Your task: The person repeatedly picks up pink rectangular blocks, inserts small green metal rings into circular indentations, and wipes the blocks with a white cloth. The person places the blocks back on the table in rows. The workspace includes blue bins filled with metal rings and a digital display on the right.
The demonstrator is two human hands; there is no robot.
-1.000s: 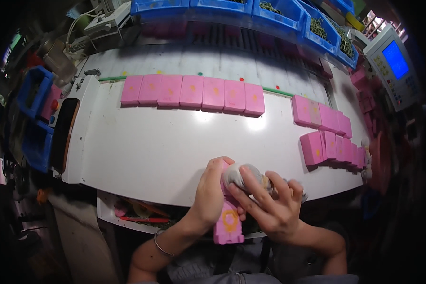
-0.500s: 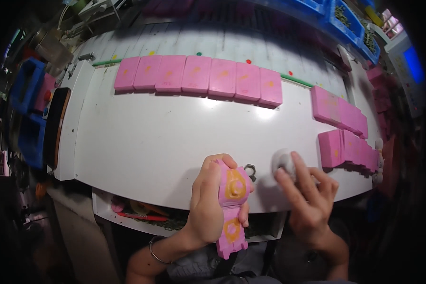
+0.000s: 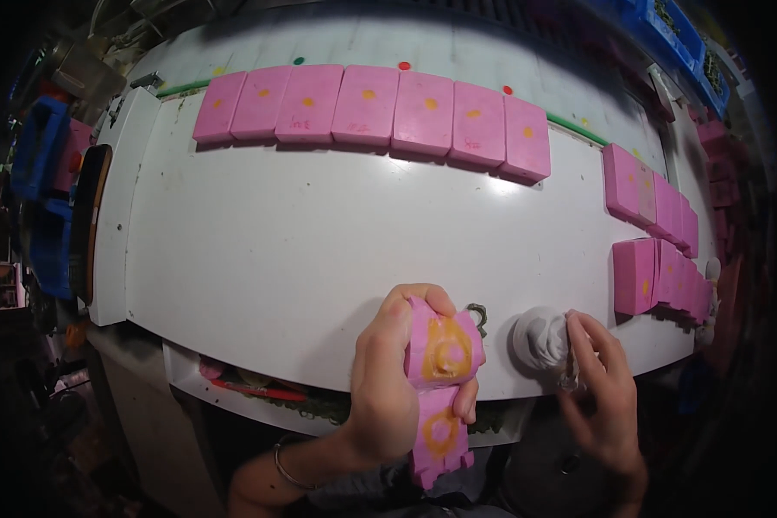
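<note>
- Mould (image 3: 442, 380), pink with orange rings, sits in my left hand (image 3: 387, 380); that grip is closed around its upper half, at the near edge of the tabletop (image 3: 302, 259).
- Right hand (image 3: 603, 393) has its fingertips pinched on a white cast (image 3: 541, 338) resting on the tabletop just beside the mould.
- Judging by this, one cast is out and the mould is open.
- Pink blocks (image 3: 380, 108) line the far edge, more (image 3: 656, 233) on the right; whether those are finished I cannot tell.
</note>
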